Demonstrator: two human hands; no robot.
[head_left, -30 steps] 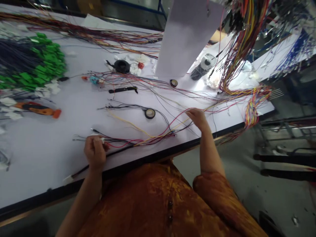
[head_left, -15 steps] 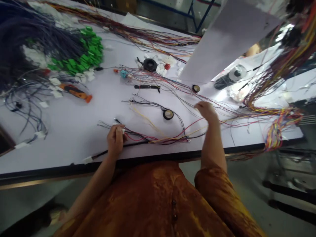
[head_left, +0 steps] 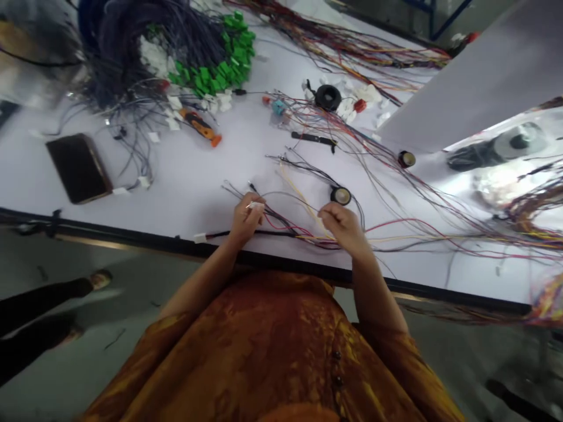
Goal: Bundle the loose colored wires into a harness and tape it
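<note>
My left hand [head_left: 245, 221] is closed on a small white connector [head_left: 255, 205] near the table's front edge. A thin grey wire [head_left: 288, 195] arcs from beside that hand to my right hand [head_left: 345, 227], whose fingertips pinch it. Under and between both hands runs a bundle of red, black and yellow wires [head_left: 303, 235]. A black sleeved cable [head_left: 275, 233] with a white end plug [head_left: 200, 238] lies along the front edge. Just behind my right hand sits a roll of black tape [head_left: 340, 196]. Short black wires [head_left: 308, 169] lie beyond the hands.
Dark cables with green connectors [head_left: 211, 79] are heaped at back left, by an orange tool [head_left: 200, 126] and a dark flat case [head_left: 79, 169]. A black strip [head_left: 314, 139], another tape roll [head_left: 406, 159] and long wire bundles [head_left: 352, 44] lie behind. A white panel [head_left: 479, 76] rises at right.
My right hand has moved left, from the wires at the right to near my left hand, and now draws out a grey wire. The camera view has shifted to the left.
</note>
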